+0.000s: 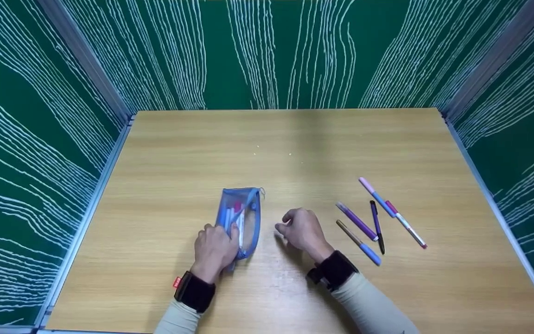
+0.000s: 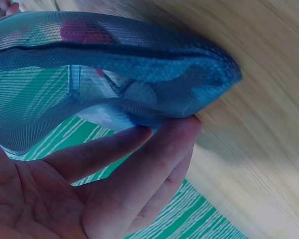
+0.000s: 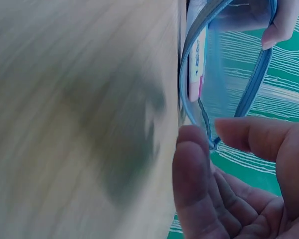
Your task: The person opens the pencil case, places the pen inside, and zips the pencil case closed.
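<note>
Across the right of a wood-grain tabletop (image 1: 179, 153), five loose pens (image 1: 357, 221) were scattered: pink-and-blue, white-and-red, purple, dark, and brown-and-blue. Left of centre, a blue mesh pouch (image 1: 256, 228) was rested; farther back, tiny white specks (image 1: 290, 154) were strewn.

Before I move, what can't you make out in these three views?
- Head view: how many pens are in the pouch; the left grip covers part of it.
- Left wrist view: the rest of the pouch, cut off by the left edge.
- Right wrist view: print on the white pen, too small and blurred.
- Head view: what the white specks are; too small.
</note>
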Demonstrator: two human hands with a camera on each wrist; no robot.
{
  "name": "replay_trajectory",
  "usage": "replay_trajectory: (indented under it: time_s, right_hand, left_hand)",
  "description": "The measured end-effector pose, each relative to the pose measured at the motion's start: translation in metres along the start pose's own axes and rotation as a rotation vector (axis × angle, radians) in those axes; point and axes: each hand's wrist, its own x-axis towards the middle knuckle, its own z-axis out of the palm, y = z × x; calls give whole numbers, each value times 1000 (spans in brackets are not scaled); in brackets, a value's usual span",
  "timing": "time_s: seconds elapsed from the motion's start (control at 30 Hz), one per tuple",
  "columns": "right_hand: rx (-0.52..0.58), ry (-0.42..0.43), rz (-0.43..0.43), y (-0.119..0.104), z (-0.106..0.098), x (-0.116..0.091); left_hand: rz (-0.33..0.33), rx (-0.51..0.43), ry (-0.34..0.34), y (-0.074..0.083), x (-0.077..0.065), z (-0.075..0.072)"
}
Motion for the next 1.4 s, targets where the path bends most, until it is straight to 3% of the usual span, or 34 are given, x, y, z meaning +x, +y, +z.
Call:
replay_trajectory:
  time_s: [0.2,0.47,0.9,1.13,1.27,1.4]
  right_hand:
    - [-151,76,-8,9,-12,-4]
    - [-296,154,-93,21,-31,-11]
    - [-432,86,-58,48,-74,-20]
    - [-476,119,-59,65,-93,-23]
    - [-521,84,-4,70,-102,-23]
    - [-555,18,61,75,-110,-21]
  left_hand:
    - [-2,1,-5,0,1,-1]
    - [5,-10,5,0,-1,-1]
    - [7,-19,2,-1,-1,-1]
    - [3,-18,-9,-1,-1,-1]
    - [-1,-18,-18,-1,-2,-1]
    - [6,-13,17,0,-2,0]
